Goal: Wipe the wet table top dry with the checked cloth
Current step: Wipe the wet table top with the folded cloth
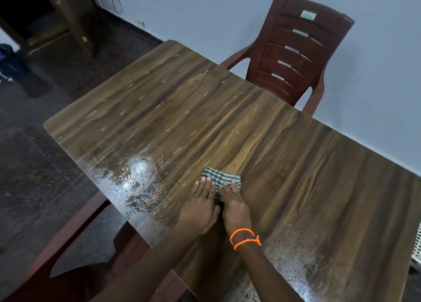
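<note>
Pressing the cloth (pixel 220 179) flat on the desk (pixel 284 156), both hands (pixel 200 207) (pixel 232 205) with fingers straight, gripping nothing; folded small, it may soak through and smear.

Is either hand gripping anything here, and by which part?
No grip: left hand and right hand press flat on the folded checked cloth, covering its near part.

Seeing both forearms bare, no sleeves showing. Right wrist wearing orange beaded bracelet (pixel 245 238), looping twice, small knot tail sticking out at outer side.
</note>
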### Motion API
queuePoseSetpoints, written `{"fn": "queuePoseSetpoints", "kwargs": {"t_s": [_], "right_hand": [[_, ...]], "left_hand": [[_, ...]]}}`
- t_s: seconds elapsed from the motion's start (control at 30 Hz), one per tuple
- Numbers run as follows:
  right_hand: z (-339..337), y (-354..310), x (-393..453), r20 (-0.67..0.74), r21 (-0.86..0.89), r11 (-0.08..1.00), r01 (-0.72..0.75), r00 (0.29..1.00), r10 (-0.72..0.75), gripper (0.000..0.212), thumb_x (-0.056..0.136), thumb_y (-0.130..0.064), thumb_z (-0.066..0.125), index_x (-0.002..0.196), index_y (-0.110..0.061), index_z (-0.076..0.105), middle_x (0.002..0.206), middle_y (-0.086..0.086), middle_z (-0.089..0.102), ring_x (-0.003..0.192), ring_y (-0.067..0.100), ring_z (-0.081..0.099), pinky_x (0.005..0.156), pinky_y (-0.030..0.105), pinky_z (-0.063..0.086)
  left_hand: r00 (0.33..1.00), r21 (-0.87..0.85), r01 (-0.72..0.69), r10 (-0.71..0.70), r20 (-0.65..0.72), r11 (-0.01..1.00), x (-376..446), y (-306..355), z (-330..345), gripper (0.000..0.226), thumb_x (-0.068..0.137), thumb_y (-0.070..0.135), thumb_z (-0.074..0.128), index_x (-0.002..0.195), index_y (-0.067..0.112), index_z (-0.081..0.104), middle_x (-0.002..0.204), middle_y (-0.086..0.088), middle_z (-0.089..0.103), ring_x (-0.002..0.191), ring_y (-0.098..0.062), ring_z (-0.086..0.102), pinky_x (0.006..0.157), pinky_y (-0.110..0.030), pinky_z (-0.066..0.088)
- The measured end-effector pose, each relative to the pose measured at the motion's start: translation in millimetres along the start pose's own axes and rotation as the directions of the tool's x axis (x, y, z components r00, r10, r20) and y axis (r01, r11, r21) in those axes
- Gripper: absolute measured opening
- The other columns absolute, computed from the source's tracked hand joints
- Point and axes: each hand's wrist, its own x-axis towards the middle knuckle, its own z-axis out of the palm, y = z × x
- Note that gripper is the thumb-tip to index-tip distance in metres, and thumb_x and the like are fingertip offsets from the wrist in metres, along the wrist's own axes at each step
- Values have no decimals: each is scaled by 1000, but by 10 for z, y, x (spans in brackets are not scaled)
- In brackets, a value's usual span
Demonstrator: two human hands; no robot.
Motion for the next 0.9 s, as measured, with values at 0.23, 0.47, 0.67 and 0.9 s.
{"fn": "queuePoseSetpoints", "kwargs": {"t_s": [0.23,0.47,0.67,0.9], "right_hand": [[-152,173,-549,43,-6,996,92,995,-92,59,72,-1,33,122,-11,63,132,-2,57,136,15,35,108,23,31],[-206,243,-265,-54,18,999,-29,998,30,51,74,2,42,118,-9,64,126,7,62,131,21,42,109,23,30],[214,-220,-159,9,24,1000,3,1000,-3,44,80,-2,43,117,-11,65,127,7,61,135,21,37,106,34,40],[412,-585,-732,71,69,990,122,989,-126,43,83,0,48,121,-12,63,132,2,58,137,17,34,106,30,37]], "left_hand": [[999,-79,36,-39,-33,996,-543,349,196,75,96,45,27,156,2,15,163,-18,5,152,-28,-4,119,-42,-2],[997,-104,74,-77,-23,992,-203,431,97,74,95,43,27,156,1,16,164,-18,11,153,-27,0,124,-43,0],[988,-81,135,-140,-64,988,-356,-114,76,78,90,47,11,157,6,18,165,-12,12,153,-23,1,124,-40,-2],[975,-163,133,-158,-153,978,-1134,-334,432,69,97,44,37,153,5,30,162,-13,24,153,-21,6,122,-44,12]]}}
